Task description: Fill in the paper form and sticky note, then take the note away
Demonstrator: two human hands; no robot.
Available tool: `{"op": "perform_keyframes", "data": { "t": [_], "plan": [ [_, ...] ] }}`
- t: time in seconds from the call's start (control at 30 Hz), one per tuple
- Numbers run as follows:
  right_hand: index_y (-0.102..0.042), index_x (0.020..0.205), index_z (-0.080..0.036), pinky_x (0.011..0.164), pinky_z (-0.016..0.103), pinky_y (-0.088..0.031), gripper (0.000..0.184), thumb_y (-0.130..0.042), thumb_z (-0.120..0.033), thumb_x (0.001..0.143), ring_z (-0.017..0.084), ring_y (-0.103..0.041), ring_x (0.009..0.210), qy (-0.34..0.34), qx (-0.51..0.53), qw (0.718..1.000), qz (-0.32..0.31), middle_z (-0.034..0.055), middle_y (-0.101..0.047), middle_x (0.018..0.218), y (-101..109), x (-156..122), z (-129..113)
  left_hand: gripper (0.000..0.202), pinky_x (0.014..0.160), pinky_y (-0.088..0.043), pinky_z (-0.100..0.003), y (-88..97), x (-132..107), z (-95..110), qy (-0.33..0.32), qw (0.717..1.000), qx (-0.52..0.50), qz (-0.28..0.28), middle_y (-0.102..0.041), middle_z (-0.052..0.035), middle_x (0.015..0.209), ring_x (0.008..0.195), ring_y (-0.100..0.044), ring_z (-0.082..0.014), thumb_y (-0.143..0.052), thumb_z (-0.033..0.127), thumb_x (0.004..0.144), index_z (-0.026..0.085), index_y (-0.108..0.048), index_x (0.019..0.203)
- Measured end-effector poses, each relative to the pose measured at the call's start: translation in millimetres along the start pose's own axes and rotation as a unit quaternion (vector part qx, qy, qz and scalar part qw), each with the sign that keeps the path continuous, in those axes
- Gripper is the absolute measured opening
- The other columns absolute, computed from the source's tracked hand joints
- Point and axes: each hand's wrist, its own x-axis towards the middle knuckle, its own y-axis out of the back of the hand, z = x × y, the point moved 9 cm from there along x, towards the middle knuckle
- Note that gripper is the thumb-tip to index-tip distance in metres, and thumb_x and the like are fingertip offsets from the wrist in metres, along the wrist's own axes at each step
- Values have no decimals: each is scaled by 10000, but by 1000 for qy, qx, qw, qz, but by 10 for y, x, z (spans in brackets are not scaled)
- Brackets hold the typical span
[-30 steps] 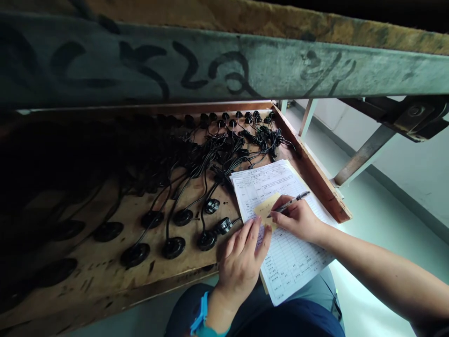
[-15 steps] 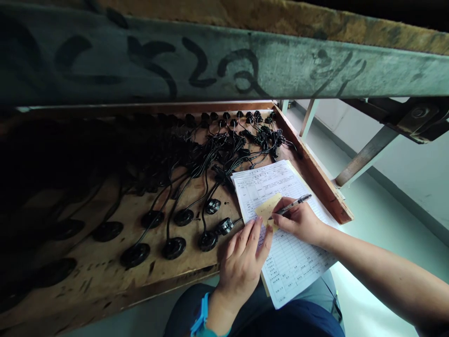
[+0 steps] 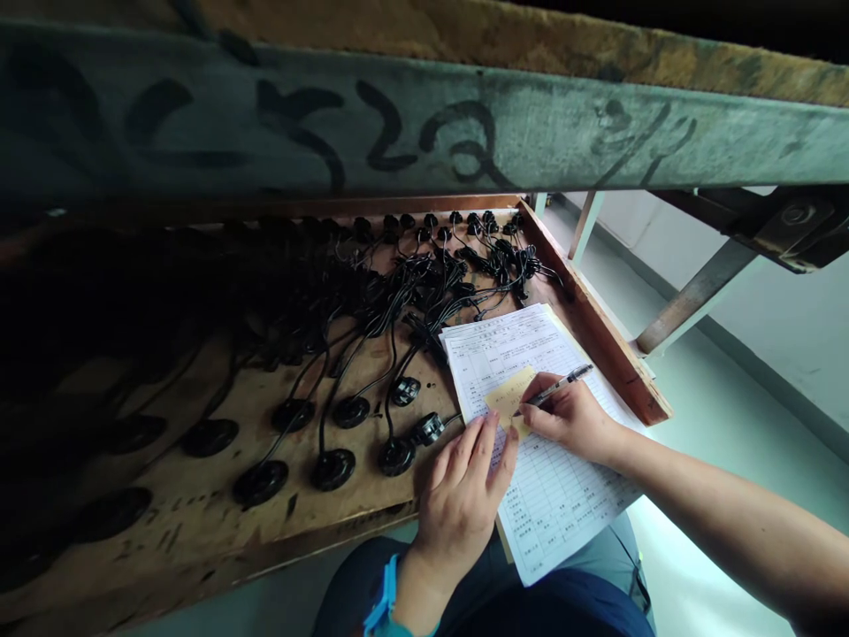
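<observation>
My right hand (image 3: 576,419) is closed around a pen (image 3: 557,387), whose tip meets a small yellow sticky note (image 3: 509,396). Some handwriting shows on the note. It lies on a stack of printed forms (image 3: 544,495) with ruled tables. My left hand (image 3: 466,491) rests flat with fingers spread, its fingertips on the note's lower edge and the paper. The forms lie partly on the wooden tray and reach over its front edge above my lap.
Several black round parts with cables (image 3: 333,469) lie across the wooden tray (image 3: 371,518), their cables bunched in the middle. A metal beam (image 3: 531,141) with black markings crosses low overhead. A raised wooden rim (image 3: 597,327) and metal legs (image 3: 696,296) stand at the right.
The pen tip has shifted slightly on the yellow note. My left hand stays in place on the paper. The whole view has moved a little.
</observation>
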Motion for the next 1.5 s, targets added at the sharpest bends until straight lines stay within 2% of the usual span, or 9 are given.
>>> {"op": "perform_keyframes", "data": {
  "t": [0.3, 0.77, 1.33, 1.5],
  "plan": [
    [-655, 783, -157, 569, 243, -477, 182, -668, -329, 839, 123, -578, 637, 22, -21, 999, 23, 48, -676, 764, 60, -1, -60, 450, 1006, -446, -446, -27, -17, -9, 4, 1000, 4, -10, -607, -157, 1466, 1301, -602, -316, -459, 86, 992, 200, -616, 1398],
    [-677, 796, -158, 570, 243, -478, 140, -652, -290, 838, 121, -587, 642, 13, -29, 999, 34, 38, -668, 788, 70, -5, -75, 446, 992, -440, -436, -12, -13, -10, 4, 1000, -3, -3, -624, -158, 1446, 1291, -608, -311, -430, 79, 1003, 185, -625, 1390],
    [-672, 674, -166, 629, 268, -506, 203, -637, -286, 835, 150, -622, 731, 30, -50, 998, 36, 73, -694, 860, 75, -5, -133, 438, 971, -444, -437, 7, -7, -5, -1, 1000, -5, -1, -622, -159, 1448, 1278, -617, -317, -433, 61, 1005, 177, -635, 1376],
    [-673, 727, -158, 563, 247, -476, 164, -630, -284, 824, 123, -585, 650, 24, -41, 998, 42, 54, -672, 812, 74, -3, -122, 432, 966, -439, -438, 12, 4, 0, -2, 1000, -7, -2, -632, -164, 1434, 1262, -624, -317, -423, 70, 1011, 171, -641, 1370]
  ]
}}
